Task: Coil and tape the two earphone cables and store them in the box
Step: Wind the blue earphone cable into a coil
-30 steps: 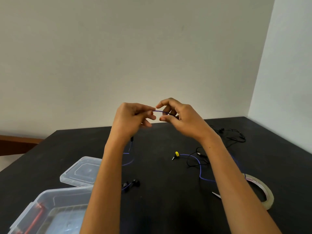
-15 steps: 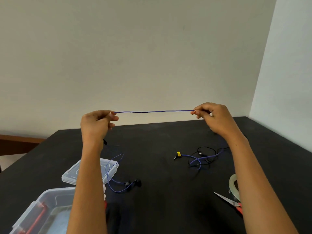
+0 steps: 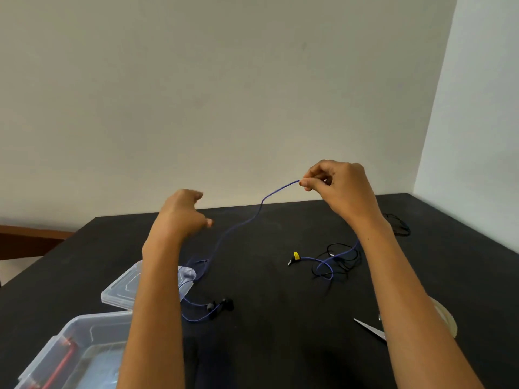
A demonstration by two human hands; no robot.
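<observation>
No legible text, label, brand, number or sign found. Surfaces checked: box [image 3: 70, 341], lid [image 3: 123, 287], tape roll [image 3: 446, 318].

A single view is supplied: a wide-angle camera worn on the person's head. It faces forward and slightly down across the black table [image 3: 280, 346] toward the far beige wall [image 3: 224, 94], which fills the upper half of the frame. A side wall [image 3: 483, 108] closes the right edge. Both forearms enter from the bottom edge, close to the lens. The left hand [image 3: 182, 214] sits left of centre. The right hand [image 3: 339, 189], pinching the blue earphone cable [image 3: 276, 190], sits right of centre and higher. The clear box [image 3: 70, 329] is cut off at the lower left corner. The tape roll [image 3: 449, 321] lies near the lower right edge.
</observation>
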